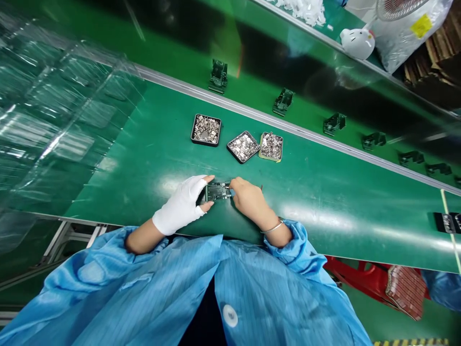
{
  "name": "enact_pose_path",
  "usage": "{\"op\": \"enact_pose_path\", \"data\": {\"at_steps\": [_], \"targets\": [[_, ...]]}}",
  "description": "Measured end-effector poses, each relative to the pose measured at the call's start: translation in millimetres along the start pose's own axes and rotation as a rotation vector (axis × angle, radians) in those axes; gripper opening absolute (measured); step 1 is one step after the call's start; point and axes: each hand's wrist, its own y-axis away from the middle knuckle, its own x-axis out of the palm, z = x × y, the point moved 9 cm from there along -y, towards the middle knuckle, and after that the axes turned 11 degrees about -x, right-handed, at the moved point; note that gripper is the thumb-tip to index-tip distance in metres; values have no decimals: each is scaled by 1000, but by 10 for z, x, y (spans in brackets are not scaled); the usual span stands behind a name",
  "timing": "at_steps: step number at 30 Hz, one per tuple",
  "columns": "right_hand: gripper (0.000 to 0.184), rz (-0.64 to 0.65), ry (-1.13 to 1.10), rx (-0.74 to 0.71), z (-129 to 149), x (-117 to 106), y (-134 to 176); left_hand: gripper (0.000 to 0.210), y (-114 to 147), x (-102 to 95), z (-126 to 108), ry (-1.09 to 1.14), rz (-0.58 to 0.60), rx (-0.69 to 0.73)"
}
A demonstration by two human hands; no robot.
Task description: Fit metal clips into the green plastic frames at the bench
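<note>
My left hand point(182, 204), in a white glove with bare fingertips, grips a small dark plastic housing point(217, 191) by its left end, thumb and finger on opposite sides. The housing lies low over the green tabletop, its inner ribs facing up. At its right end my bare right hand point(248, 199) is closed in a pinch, fingertips against the housing. Whatever sits between those fingers is mostly hidden; a bit of blue shows below them. Beyond my hands stand a left tray point(192, 137), a middle tray point(236, 156) and a right tray point(264, 154), all holding small shiny metal parts.
A metal rail point(248, 114) separates the green tabletop point(324, 192) from a strip behind it carrying several similar dark housings point(284, 101). Clear plastic blister trays point(72, 105) are piled at left. A red stool point(363, 281) stands below the right edge. White parts point(306, 10) lie on the upper shelf.
</note>
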Motion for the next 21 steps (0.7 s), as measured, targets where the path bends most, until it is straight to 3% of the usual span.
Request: {"op": "enact_pose_path", "data": {"at_steps": [7, 16, 21], "targets": [[26, -54, -269, -126, -108, -20, 74, 55, -8, 16, 32, 8, 33, -45], [33, 63, -114, -129, 30, 34, 87, 54, -12, -2, 12, 15, 69, -68], [33, 64, -63, -81, 52, 36, 93, 54, -14, -2, 8, 28, 76, -72]]}}
